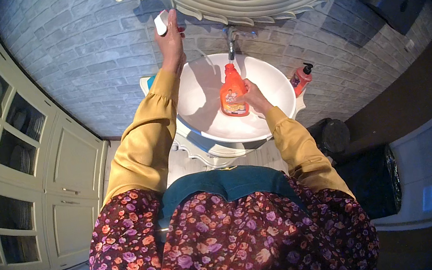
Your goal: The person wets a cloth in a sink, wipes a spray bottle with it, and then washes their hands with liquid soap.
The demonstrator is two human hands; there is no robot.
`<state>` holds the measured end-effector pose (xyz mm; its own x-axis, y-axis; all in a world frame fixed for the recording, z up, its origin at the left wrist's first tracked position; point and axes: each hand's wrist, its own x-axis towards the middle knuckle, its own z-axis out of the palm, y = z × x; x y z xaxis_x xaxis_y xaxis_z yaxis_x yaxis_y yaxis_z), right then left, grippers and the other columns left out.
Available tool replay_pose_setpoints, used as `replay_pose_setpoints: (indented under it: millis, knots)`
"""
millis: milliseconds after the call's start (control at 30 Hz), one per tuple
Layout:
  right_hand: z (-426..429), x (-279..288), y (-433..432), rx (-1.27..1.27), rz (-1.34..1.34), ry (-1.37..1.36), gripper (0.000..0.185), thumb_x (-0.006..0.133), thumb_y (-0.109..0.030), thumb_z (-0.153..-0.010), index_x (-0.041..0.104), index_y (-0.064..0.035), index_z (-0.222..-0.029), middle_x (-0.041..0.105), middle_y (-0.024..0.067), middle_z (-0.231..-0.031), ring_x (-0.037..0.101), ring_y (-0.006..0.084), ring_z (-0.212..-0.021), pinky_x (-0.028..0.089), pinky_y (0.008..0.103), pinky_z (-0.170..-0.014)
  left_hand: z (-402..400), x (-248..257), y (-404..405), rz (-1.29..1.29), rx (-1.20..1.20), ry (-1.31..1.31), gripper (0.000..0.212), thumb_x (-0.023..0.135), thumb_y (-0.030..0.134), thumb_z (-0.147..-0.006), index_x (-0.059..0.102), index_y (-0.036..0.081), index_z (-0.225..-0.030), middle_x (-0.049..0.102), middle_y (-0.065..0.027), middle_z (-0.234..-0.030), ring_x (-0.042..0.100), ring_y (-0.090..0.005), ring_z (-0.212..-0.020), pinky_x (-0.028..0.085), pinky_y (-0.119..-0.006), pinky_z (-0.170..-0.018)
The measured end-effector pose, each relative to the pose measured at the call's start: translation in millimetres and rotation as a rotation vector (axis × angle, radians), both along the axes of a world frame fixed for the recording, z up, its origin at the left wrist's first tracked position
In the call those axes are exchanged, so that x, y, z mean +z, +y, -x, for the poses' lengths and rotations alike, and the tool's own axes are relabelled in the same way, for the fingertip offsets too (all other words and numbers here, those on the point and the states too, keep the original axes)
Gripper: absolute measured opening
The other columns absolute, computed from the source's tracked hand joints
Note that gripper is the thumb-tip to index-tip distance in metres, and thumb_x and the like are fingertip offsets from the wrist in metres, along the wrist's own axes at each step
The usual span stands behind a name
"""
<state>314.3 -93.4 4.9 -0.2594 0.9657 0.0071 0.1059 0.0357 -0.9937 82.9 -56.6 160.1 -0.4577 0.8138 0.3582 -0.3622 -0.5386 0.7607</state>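
Observation:
My right hand (255,96) grips an orange plastic spray bottle (229,83) by its side, over the white oval basin (279,114). The bottle stands roughly upright with its neck uncapped, right below the spout of a chrome wall faucet (231,47). Whether water runs into it is hard to tell. Raised to the left of the basin, my left hand (172,42) holds a white trigger spray head (161,22). A thin pale dip tube (208,59) curves down over the basin's back left, apart from the bottle.
A red pump soap bottle (302,78) stands at the basin's right. Above the faucet hangs a mirror with a carved cream frame (240,11). Cream cabinets (73,153) with glass doors line the left side. A dark bin (335,135) is on the floor at right.

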Motion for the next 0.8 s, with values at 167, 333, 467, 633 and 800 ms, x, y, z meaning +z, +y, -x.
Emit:
replay_pose_setpoints:
  millis: [167, 333, 467, 633, 800]
  knots:
    - [-1, -1, 1, 0.001, -0.006, -0.021, 0.053, 0.072, 0.002, -0.055, 0.045, -0.0007, -0.101, 0.056, 0.0082, -0.094, 0.056, 0.0168, -0.085, 0.046, 0.0291, -0.078, -8, 7, 0, -0.055, 0.003, -0.041, 0.032, 0.064, 0.035, -0.077, 0.056, 0.008, -0.091, 0.050, 0.0013, -0.067, 0.047, -0.0087, -0.055, 0.036, -0.023, -0.047]
    - [-1, -1, 1, 0.001, -0.007, -0.020, 0.053, 0.072, 0.002, -0.055, 0.045, -0.0007, -0.101, 0.056, 0.0083, -0.094, 0.056, 0.0166, -0.085, 0.046, 0.0290, -0.078, -9, 7, 5, -0.035, 0.001, -0.042, 0.033, 0.064, 0.035, -0.077, 0.054, 0.008, -0.093, 0.050, 0.0011, -0.068, 0.047, -0.0086, -0.054, 0.035, -0.023, -0.047]
    - [-2, -2, 1, -0.004, 0.005, -0.031, 0.053, 0.072, 0.002, -0.055, 0.045, -0.0011, -0.101, 0.056, 0.0081, -0.094, 0.056, 0.0167, -0.085, 0.046, 0.0296, -0.078, -11, 10, 11, -0.032, -0.028, -0.024, 0.041, 0.063, 0.034, -0.079, 0.050, 0.006, -0.105, 0.052, -0.0001, -0.073, 0.048, -0.0086, -0.057, 0.037, -0.022, -0.049]
    - [-3, -5, 3, 0.004, -0.011, -0.066, 0.055, 0.072, 0.000, -0.054, 0.045, -0.0014, -0.101, 0.056, 0.0080, -0.095, 0.055, 0.0173, -0.088, 0.044, 0.0300, -0.081, -21, 15, 20, -0.061, -0.018, -0.030, 0.044, 0.063, 0.035, -0.078, 0.047, 0.004, -0.107, 0.052, -0.0012, -0.071, 0.049, -0.0085, -0.055, 0.037, -0.022, -0.046]
    - [-3, -5, 2, 0.007, 0.003, -0.035, 0.055, 0.072, 0.000, -0.053, 0.045, -0.0016, -0.101, 0.055, 0.0083, -0.095, 0.054, 0.0175, -0.087, 0.043, 0.0296, -0.081, -37, 8, 22, -0.033, -0.025, -0.053, 0.044, 0.064, 0.035, -0.077, 0.046, 0.005, -0.105, 0.051, -0.0013, -0.070, 0.048, -0.0085, -0.053, 0.036, -0.021, -0.043]
